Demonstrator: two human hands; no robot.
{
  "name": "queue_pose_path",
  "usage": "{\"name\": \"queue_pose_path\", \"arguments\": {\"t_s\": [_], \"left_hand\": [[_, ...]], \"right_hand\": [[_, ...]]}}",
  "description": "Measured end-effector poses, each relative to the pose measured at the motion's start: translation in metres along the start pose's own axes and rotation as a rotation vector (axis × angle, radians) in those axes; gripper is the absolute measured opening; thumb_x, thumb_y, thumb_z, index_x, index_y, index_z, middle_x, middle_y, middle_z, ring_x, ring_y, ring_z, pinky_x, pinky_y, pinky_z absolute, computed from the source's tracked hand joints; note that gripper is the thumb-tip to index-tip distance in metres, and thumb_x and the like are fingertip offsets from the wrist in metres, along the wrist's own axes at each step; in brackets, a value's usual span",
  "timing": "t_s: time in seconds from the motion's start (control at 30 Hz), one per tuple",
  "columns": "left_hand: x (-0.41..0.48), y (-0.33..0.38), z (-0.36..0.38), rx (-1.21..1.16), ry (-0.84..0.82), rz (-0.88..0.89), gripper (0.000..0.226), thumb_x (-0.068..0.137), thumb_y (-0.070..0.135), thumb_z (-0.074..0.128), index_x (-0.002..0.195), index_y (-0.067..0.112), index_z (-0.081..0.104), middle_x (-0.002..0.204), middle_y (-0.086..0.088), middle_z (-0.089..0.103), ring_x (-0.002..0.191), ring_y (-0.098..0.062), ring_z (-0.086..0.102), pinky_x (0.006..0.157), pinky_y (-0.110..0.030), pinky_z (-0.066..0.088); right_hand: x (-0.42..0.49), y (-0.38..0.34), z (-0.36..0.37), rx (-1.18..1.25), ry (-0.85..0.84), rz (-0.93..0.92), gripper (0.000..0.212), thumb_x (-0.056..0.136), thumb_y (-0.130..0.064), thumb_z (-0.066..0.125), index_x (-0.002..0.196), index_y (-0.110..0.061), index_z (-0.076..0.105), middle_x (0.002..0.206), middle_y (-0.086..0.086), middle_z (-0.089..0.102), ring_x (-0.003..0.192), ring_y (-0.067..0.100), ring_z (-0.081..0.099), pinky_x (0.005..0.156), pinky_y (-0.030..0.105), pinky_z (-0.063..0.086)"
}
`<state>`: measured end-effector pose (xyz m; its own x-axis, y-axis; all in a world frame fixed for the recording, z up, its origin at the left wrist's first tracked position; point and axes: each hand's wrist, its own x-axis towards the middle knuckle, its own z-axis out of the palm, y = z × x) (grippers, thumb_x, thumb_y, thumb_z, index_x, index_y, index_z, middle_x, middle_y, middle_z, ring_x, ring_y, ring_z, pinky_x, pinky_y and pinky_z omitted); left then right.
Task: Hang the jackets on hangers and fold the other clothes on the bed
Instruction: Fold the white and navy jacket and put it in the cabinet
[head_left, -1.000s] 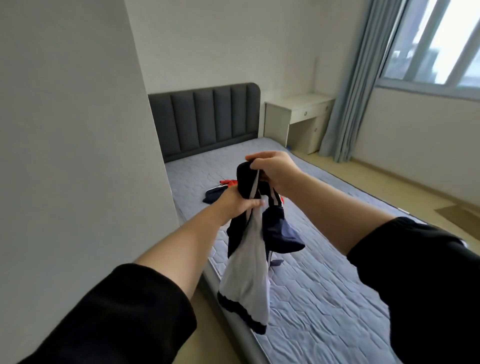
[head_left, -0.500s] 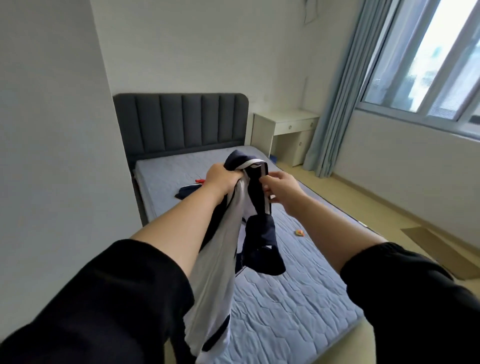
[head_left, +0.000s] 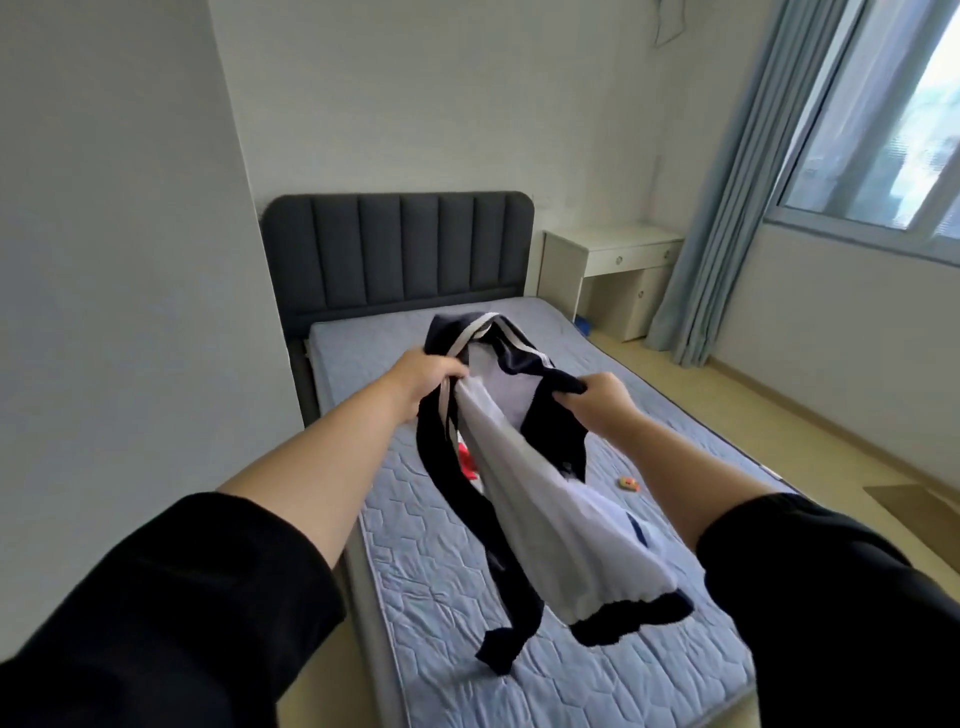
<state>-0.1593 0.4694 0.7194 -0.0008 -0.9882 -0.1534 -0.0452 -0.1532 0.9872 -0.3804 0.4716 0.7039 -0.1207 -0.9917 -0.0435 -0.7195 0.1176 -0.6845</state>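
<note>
Your left hand (head_left: 423, 375) and right hand (head_left: 597, 397) each clench the navy-and-white jacket (head_left: 540, 499) above the bed (head_left: 426, 566)

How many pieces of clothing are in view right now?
2. A navy and white jacket, gripped by left hand and right hand above the bed; a red piece on the bed, mostly behind the jacket. Others may be hidden.

White desk (head_left: 613, 243) beside blue curtain (head_left: 727, 223)
</note>
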Motion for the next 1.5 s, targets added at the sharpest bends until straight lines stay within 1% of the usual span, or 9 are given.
{"name": "queue_pose_path", "arguments": {"t_s": [0.23,0.4,0.57,0.7,0.93,1.1,1.3,1.4,1.5], "left_hand": [[0.008,-0.015,-0.007,0.903,-0.191,-0.023,0.031,0.075,0.011,0.073,0.101,0.017,0.056,0.096,-0.004,0.059,0.084,-0.021,0.059,0.068,-0.028,0.049],[0.009,-0.018,0.014,0.639,-0.425,-0.026,0.077,0.078,0.019,0.077,0.142,0.027,0.035,0.127,0.006,0.056,0.117,-0.012,0.053,0.096,-0.026,0.043],[0.008,-0.026,0.067,0.821,-0.379,-0.01,0.021,0.081,0.016,0.072,0.101,0.016,0.064,0.1,0.002,0.065,0.1,-0.015,0.06,0.09,-0.025,0.046],[0.011,-0.051,0.106,0.885,-0.188,-0.035,0.014,0.085,0.022,0.067,0.096,0.017,0.059,0.092,0.001,0.063,0.093,-0.018,0.059,0.083,-0.028,0.046],[0.015,-0.096,0.153,0.63,0.078,-0.119,0.016,0.088,0.017,0.066,0.103,0.011,0.065,0.099,-0.005,0.064,0.097,-0.021,0.06,0.082,-0.025,0.042],[-0.001,-0.128,0.172,0.199,0.261,-0.232,0.023,0.091,0.015,0.062,0.114,0.008,0.064,0.112,-0.009,0.066,0.11,-0.025,0.059,0.099,-0.032,0.042],[-0.009,-0.119,0.177,-0.113,0.266,-0.26,0.026,0.094,0.013,0.058,0.119,0.005,0.061,0.111,-0.009,0.067,0.11,-0.026,0.06,0.106,-0.04,0.04],[-0.011,-0.103,0.177,-0.255,0.243,-0.252,0.024,0.096,0.014,0.055,0.118,0.007,0.062,0.111,-0.011,0.068,0.108,-0.028,0.061,0.105,-0.043,0.041],[-0.015,-0.089,0.176,-0.334,0.227,-0.236,0.019,0.097,0.014,0.053,0.111,0.009,0.063,0.101,-0.008,0.068,0.096,-0.024,0.063,0.101,-0.039,0.044]], "right_hand": [[0.022,-0.034,-0.025,0.214,-0.051,-0.158,0.017,0.09,-0.003,0.056,0.08,-0.014,0.064,0.073,0.006,0.059,0.07,0.021,0.056,0.059,0.024,0.046],[0.025,-0.04,-0.02,0.093,-0.377,-0.287,0.036,0.085,0.01,0.042,0.077,-0.017,0.064,0.07,0.005,0.058,0.055,0.014,0.052,0.045,0.018,0.041],[0.045,-0.005,-0.011,0.14,-0.448,-0.294,0.031,0.084,0.003,0.055,0.069,-0.021,0.068,0.076,0.003,0.065,0.076,0.021,0.064,0.074,0.029,0.056],[0.067,0.051,-0.021,0.214,-0.458,-0.185,0.013,0.08,-0.015,0.07,0.072,-0.024,0.074,0.084,0.009,0.07,0.078,0.024,0.067,0.078,0.036,0.058],[0.078,0.14,-0.034,0.602,-0.678,0.146,0.034,0.098,-0.038,0.048,0.08,-0.013,0.061,0.063,0.002,0.057,0.058,0.014,0.053,0.059,0.025,0.046],[0.068,0.2,-0.022,0.71,-0.68,0.357,0.032,0.09,0.005,0.036,0.103,0.006,0.065,0.06,0.008,0.059,0.053,0.019,0.059,0.052,0.025,0.05],[0.071,0.233,-0.005,1.055,-0.371,0.596,0.035,0.099,0.0,0.037,0.133,0.007,0.043,0.129,0.024,0.054,0.118,0.035,0.056,0.084,0.031,0.052],[0.058,0.23,0.002,0.869,-0.58,0.512,0.049,0.096,0.012,0.023,0.139,-0.001,0.04,0.144,0.019,0.043,0.135,0.028,0.041,0.11,0.038,0.032],[0.047,0.21,0.011,0.739,-0.872,0.288,0.067,0.076,0.018,0.036,0.131,-0.018,0.05,0.14,0.006,0.05,0.13,0.022,0.044,0.109,0.037,0.033]]}}
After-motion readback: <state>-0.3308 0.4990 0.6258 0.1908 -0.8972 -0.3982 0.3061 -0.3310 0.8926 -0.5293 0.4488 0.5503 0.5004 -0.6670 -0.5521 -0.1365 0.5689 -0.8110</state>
